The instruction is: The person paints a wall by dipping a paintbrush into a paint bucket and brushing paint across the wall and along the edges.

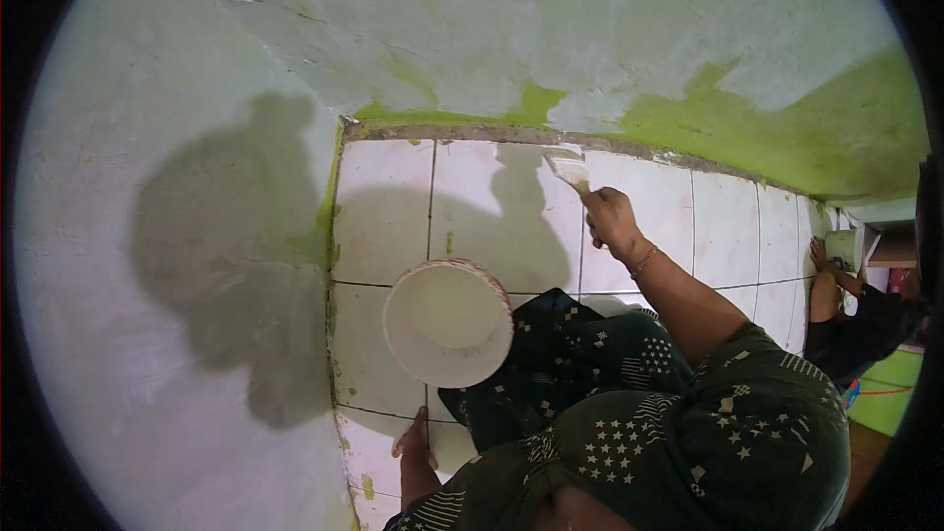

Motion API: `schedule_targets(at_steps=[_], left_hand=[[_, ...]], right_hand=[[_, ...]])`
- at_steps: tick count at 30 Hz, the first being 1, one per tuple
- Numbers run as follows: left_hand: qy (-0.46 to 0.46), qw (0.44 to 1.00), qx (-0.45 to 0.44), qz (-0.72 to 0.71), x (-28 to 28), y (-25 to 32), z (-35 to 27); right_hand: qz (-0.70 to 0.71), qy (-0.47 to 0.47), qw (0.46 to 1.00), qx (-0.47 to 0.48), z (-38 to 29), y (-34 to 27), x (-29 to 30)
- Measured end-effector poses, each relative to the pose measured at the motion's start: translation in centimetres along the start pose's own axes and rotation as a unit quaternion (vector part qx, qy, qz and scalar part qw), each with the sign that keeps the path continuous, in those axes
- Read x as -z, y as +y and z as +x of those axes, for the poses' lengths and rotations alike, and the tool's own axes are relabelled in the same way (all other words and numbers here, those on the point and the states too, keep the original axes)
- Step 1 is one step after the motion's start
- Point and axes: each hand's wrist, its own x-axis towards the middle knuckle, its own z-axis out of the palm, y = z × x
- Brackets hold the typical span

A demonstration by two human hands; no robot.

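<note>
My right hand, with a thin bracelet at its wrist, is closed around the handle of a wide paintbrush. The pale-coated bristles point at the rough strip along the wall's foot, over the white floor tiles. Down at the lower left, my left hand rests on the tiles beside the left wall, holding nothing. Between that hand and the brush stands a round white bucket with a reddish marked rim and pale contents. Whitish paint covers much of the green wall, leaving bright green patches low down.
A plain pale wall rises at the left, bearing my shadow. At the far right another person in dark clothes sits on the floor, near a pale container and a shelf-like piece of furniture. My patterned dark dress spreads beside the bucket.
</note>
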Motion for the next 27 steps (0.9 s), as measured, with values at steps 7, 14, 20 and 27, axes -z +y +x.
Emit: schedule_targets(at_steps=[7,14,20,27], left_hand=[[0.135,0.940,-0.051,0.308,-2.3,1.4,-3.2],[0.177,0.623,-0.057,0.760,-8.8,3.8,-11.7],[0.153,0.552,-0.063,0.817,-11.3,6.2,-13.4],[0.185,0.548,-0.091,0.811,-11.1,5.5,-13.9]], right_hand=[[-0.015,0.039,0.997,0.068,1.6,2.3,0.7],[0.002,0.027,0.997,0.079,3.6,3.2,-0.8],[-0.074,0.062,0.985,0.143,6.7,2.6,-2.0],[0.046,0.032,0.998,0.032,7.1,-1.5,-3.8]])
